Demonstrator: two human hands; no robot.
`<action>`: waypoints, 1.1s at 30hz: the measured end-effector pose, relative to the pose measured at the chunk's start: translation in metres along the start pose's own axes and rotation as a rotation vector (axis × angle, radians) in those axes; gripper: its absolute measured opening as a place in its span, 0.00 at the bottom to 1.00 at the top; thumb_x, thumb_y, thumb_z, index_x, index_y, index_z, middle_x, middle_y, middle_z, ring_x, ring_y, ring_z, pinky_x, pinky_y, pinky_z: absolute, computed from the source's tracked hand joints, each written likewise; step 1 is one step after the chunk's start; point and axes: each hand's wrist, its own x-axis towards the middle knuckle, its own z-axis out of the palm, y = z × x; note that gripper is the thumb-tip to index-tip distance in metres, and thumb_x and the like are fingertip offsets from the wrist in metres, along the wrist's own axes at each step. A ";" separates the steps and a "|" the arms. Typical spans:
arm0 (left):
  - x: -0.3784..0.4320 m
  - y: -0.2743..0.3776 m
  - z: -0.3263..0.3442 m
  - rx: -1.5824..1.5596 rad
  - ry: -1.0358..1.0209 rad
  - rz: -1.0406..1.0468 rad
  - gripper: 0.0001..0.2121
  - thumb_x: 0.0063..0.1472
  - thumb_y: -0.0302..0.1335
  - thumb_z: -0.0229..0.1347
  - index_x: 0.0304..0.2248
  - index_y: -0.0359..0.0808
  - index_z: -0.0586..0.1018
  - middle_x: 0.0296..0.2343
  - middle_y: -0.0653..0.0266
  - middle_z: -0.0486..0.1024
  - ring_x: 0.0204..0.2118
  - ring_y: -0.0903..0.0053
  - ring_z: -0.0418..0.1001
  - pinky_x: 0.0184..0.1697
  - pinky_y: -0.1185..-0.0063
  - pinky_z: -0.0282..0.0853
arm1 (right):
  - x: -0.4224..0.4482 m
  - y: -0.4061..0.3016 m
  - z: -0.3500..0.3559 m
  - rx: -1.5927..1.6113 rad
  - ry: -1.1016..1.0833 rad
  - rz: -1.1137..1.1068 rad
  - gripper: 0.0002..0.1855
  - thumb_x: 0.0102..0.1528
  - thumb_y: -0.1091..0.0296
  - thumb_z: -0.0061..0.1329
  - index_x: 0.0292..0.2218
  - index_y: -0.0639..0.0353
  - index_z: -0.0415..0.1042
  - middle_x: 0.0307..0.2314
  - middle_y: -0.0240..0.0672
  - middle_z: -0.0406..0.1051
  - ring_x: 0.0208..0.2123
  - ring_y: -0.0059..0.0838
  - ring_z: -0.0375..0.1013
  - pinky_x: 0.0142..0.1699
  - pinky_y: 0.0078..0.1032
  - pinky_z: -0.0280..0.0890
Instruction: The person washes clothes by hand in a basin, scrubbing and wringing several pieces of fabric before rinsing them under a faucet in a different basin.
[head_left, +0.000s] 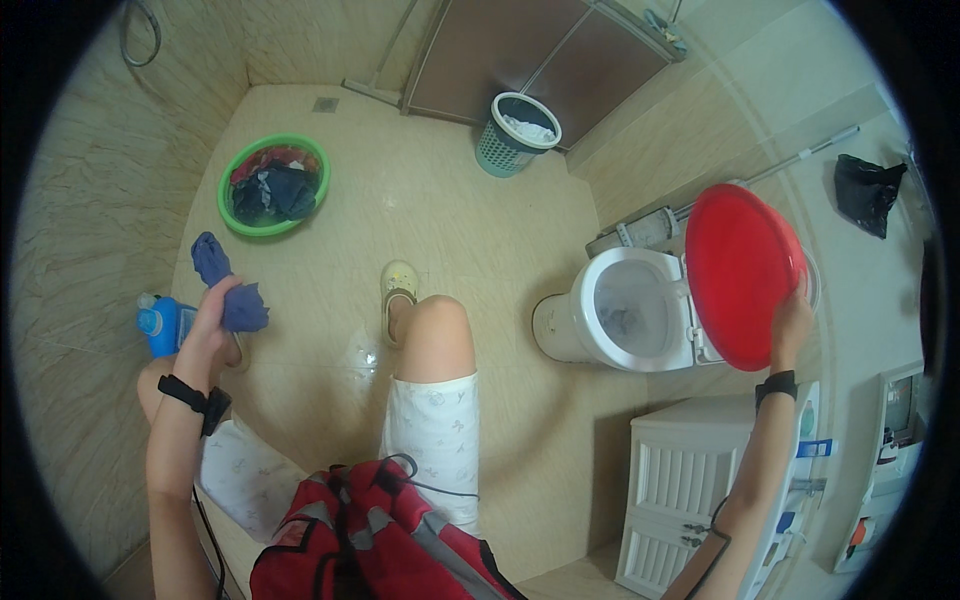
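My left hand (217, 301) is closed around a bunched dark blue cloth (244, 307), held low at the left, above a blue plastic bottle (166, 324). My right hand (792, 322) grips the rim of a red plastic basin (742, 274), tilted on its side over the rear of a white toilet (679, 349). The toilet bowl is uncovered, and a pale stream, seemingly water, runs from the basin's side into it. On the floor at the upper left, a green basin (322, 187) holds dark and red wet clothes (281, 191).
A green wastebasket (504, 150) stands by the brown door panels (495, 52). A white louvred cabinet (679, 465) is at the lower right. A black plastic bag (868, 195) hangs on the right wall. A floor squeegee (373, 91) leans at the top, near a floor drain (325, 105).
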 end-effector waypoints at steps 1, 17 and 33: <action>0.000 -0.001 0.000 0.008 -0.014 0.010 0.10 0.54 0.33 0.51 0.31 0.34 0.71 0.24 0.61 0.72 0.26 0.70 0.73 0.30 0.73 0.71 | 0.001 0.001 0.001 -0.027 0.060 -0.078 0.25 0.49 0.76 0.38 0.50 0.56 0.60 0.26 0.51 0.71 0.29 0.51 0.71 0.32 0.40 0.65; -0.047 0.030 -0.003 -0.048 -0.028 0.119 0.11 0.56 0.33 0.49 0.32 0.32 0.72 0.25 0.60 0.73 0.27 0.72 0.73 0.32 0.74 0.72 | 0.003 0.004 0.017 0.052 0.131 -0.175 0.24 0.49 0.78 0.37 0.49 0.58 0.61 0.32 0.53 0.70 0.31 0.50 0.72 0.35 0.40 0.66; 0.067 0.145 -0.037 0.418 0.040 0.068 0.10 0.50 0.31 0.55 0.29 0.31 0.75 0.25 0.60 0.75 0.25 0.74 0.75 0.29 0.79 0.72 | 0.109 -0.138 0.145 0.561 0.019 -0.044 0.22 0.43 0.74 0.44 0.44 0.64 0.68 0.34 0.50 0.72 0.36 0.44 0.72 0.41 0.33 0.64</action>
